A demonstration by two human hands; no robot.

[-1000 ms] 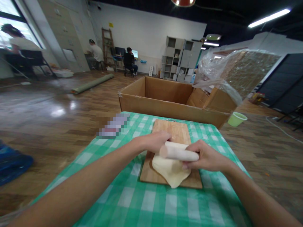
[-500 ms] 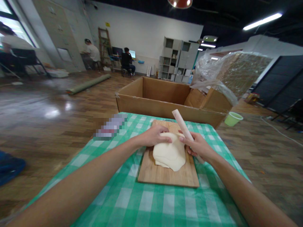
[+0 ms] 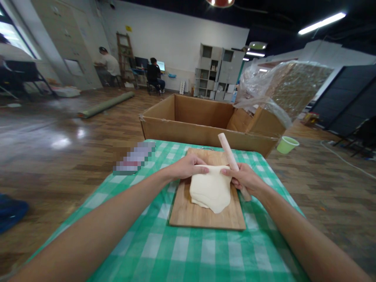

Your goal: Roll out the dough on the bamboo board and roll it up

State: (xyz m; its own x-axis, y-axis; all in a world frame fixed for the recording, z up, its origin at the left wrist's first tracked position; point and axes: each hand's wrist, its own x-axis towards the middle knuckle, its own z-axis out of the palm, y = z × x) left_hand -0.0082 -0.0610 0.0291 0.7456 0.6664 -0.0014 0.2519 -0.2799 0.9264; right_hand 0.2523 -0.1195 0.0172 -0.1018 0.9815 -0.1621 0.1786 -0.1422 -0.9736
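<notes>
A pale sheet of dough (image 3: 210, 190) lies on a wooden cutting board (image 3: 205, 216) on the green checked tablecloth (image 3: 182, 250). My left hand (image 3: 185, 166) pinches the dough's far left edge and holds it lifted. My right hand (image 3: 245, 180) is closed round a wooden rolling pin (image 3: 230, 156), which points up and away, and its fingers also touch the dough's far right edge.
An open cardboard box (image 3: 205, 125) stands just beyond the table's far edge, with a plastic-wrapped bundle (image 3: 288, 90) to its right. A green bucket (image 3: 286, 145) sits on the wooden floor. Two people (image 3: 154, 74) sit at desks far back; a rolled mat (image 3: 105, 103) lies on the floor.
The rolling pin left the dough and swung upright in my right hand. Both hands moved to the dough's far edge and lifted it, folding the sheet back toward me.
</notes>
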